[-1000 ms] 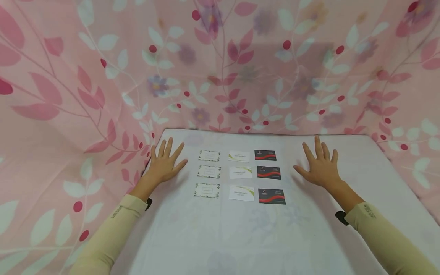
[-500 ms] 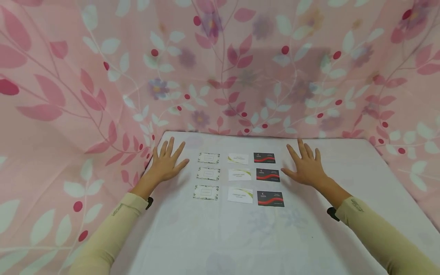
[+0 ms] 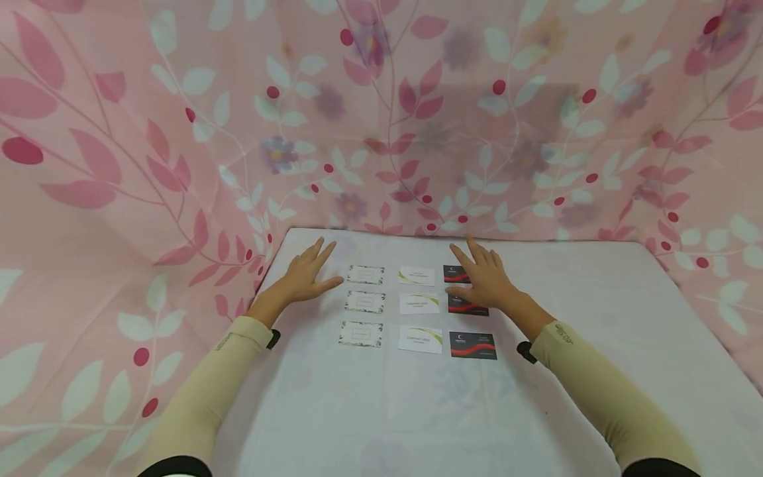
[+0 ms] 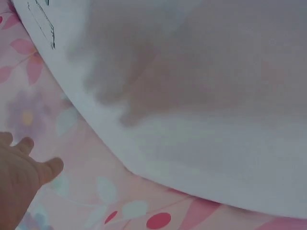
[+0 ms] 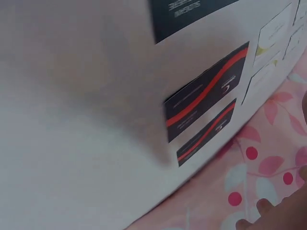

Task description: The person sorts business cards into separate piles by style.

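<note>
Business cards lie flat on the white table in three columns of three. The left column holds white cards with a leafy border (image 3: 365, 301), the middle one white cards with a green swoosh (image 3: 420, 303), the right one dark cards with a red wave (image 3: 473, 345). My left hand (image 3: 304, 275), fingers spread, hovers just left of the far leafy card and holds nothing. Above the right column, my right hand (image 3: 485, 278) extends its fingers, overlapping the far and middle dark cards in the head view. In the right wrist view the far dark card (image 5: 206, 134) shows no fingers on it.
A pink floral cloth (image 3: 417, 132) rises behind the white table (image 3: 381, 404) and along its sides. Both forearms wear pale sleeves, with a dark band (image 3: 527, 352) at the right wrist.
My right hand has swept left from the table's right part to over the dark cards. My left hand has shifted slightly right and turned, its fingers now closer together.
</note>
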The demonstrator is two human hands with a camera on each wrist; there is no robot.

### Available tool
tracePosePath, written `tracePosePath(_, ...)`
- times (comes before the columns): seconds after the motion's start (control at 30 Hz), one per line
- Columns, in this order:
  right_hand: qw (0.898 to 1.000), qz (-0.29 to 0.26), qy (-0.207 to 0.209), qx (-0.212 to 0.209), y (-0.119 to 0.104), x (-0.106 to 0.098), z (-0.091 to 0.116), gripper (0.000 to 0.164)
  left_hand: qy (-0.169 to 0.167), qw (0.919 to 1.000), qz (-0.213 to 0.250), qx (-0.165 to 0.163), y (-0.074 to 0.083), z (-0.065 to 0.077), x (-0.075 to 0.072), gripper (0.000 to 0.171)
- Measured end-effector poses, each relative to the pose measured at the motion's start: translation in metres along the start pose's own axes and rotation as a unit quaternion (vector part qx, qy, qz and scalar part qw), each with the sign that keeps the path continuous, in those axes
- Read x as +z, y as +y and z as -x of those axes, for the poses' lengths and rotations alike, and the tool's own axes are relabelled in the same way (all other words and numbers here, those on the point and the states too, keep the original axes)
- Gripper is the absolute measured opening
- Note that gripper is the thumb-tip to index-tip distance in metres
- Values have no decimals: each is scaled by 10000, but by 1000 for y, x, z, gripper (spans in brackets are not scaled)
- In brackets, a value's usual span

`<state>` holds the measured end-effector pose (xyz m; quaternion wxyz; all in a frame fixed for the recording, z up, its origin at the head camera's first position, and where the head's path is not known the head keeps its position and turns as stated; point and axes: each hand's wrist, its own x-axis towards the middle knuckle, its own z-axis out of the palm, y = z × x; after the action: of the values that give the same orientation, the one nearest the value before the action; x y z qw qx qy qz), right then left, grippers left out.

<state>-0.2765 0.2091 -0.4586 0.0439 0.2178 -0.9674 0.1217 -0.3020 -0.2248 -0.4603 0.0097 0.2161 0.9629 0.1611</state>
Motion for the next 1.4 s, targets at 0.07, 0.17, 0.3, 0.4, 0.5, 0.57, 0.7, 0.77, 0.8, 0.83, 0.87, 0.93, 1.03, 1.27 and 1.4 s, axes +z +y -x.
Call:
tracePosePath(0.07,9992,-357,-108,-106,-7,4,-9,99,-37,9998,170,54,-1,-8,1,91)
tracePosePath(0.17,9929,-1117,-352,-208,-20,8,-21,99,-198,9990,404,53,-3,-18,3,91)
tracePosePath(0.3,9793,-1923,-555,-312,-37,16,-36,98,-461,9960,766,-34,-4,-26,4,89)
tracePosePath(0.4,9725,-2254,-543,-237,-49,26,-48,94,-574,9923,1101,27,-5,-32,6,88)
tracePosePath(0.5,9595,-2750,-608,8,-61,35,-60,90,-661,9885,1363,24,-8,-39,10,85)
tracePosePath(0.57,9471,-3132,-682,154,-69,41,-69,87,-690,9867,1473,-71,-9,-44,13,81)
tracePosePath(0.7,9350,-3454,-769,228,-80,51,-86,83,-751,9812,1766,-208,-11,-55,19,75)
tracePosePath(0.77,9367,-3427,-685,235,-83,56,-93,80,-762,9788,1890,-196,-11,-60,22,73)
tracePosePath(0.8,9386,-3379,-650,250,-85,58,-96,79,-785,9774,1952,-218,-11,-62,24,73)
tracePosePath(0.83,9411,-3313,-627,243,-86,60,-100,78,-806,9766,1979,-245,-11,-63,26,73)
tracePosePath(0.87,9423,-3282,-610,252,-88,62,-103,77,-840,9763,1973,-279,-11,-64,28,74)
tracePosePath(0.93,9426,-3271,-622,264,-91,65,-109,75,-935,9754,1963,-376,-11,-64,31,75)
tracePosePath(1.03,9463,-3141,-719,245,-95,69,-116,74,-1091,9750,1885,-448,-9,-65,32,75)
tracePosePath(1.27,9541,-2805,-922,501,-103,80,-126,75,-1206,9789,1622,-316,-4,-74,29,72)
tracePosePath(1.4,9674,-2265,-1031,473,-107,84,-129,72,-1320,9790,1529,-287,-4,-77,31,69)
